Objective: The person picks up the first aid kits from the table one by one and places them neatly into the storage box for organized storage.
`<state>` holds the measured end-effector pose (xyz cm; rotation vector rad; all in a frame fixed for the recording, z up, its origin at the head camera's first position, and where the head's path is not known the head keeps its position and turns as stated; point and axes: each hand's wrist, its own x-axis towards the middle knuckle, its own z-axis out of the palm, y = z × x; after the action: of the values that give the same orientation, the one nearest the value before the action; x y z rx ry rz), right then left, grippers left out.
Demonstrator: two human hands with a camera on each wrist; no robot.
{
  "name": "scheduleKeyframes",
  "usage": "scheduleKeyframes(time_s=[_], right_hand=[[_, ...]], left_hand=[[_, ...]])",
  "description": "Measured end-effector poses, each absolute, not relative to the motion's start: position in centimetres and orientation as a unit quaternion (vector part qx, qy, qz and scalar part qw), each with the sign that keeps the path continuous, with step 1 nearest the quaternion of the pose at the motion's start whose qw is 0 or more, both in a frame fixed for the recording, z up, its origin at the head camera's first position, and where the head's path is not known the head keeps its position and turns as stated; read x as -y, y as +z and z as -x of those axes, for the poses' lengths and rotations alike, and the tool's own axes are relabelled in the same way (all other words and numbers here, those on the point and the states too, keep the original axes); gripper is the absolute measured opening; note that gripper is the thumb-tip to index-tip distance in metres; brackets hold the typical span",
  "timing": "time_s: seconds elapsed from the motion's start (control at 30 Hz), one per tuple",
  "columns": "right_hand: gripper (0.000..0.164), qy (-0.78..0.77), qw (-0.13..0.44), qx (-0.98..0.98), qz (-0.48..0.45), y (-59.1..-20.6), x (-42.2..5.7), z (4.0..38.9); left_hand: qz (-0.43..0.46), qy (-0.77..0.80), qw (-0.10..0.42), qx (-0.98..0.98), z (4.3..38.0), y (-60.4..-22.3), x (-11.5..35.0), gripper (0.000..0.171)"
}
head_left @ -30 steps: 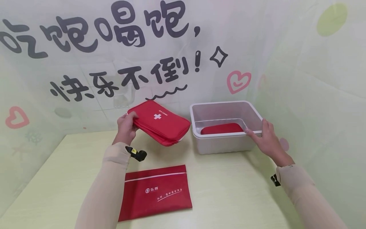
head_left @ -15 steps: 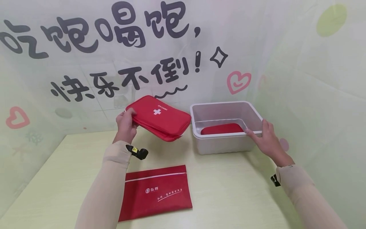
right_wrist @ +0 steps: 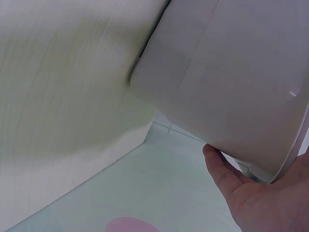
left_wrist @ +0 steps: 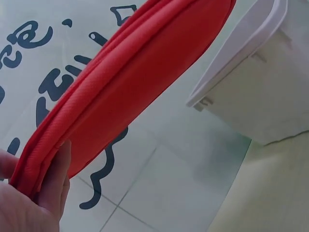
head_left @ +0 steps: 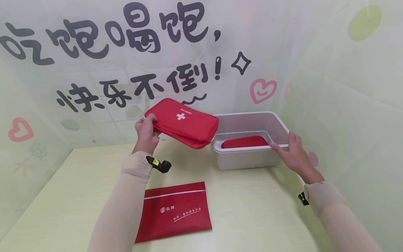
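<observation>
Left hand (head_left: 146, 135) pinches red first-aid pouch (head_left: 189, 126) by one end, leaving the rest jutting rightward of it; right hand (head_left: 294, 156) grips bin (head_left: 248, 159), presumably steadying it.

- left arm (head_left: 114, 213): reaches forward from the bottom of the head view, its beige sleeve ending at the wrist.
- left hand (head_left: 146, 136): held up in the air in a pinching grip, thumb and fingers on opposite sides.
- right arm (head_left: 343, 220): slants up and inward from the lower right, sleeved alike.
- right hand (head_left: 295, 154): grips with its thumb spread from the fingers (right_wrist: 222, 174) and pointing inward.
- both hands: well apart, the left slightly higher in the head view.
</observation>
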<state>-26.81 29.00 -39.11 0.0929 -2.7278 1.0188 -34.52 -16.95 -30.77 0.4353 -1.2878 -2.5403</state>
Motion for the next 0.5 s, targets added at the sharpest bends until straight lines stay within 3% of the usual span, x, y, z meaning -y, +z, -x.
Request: scheduleKeyframes(time_s=[0.5], right_hand=[[0.095,0.351,0.114,0.929,-0.033,-39.2,-28.9,26.8]], left_hand=[[-0.166,-0.871,0.142,0.441,34.9,-30.8,13.4,0.044]])
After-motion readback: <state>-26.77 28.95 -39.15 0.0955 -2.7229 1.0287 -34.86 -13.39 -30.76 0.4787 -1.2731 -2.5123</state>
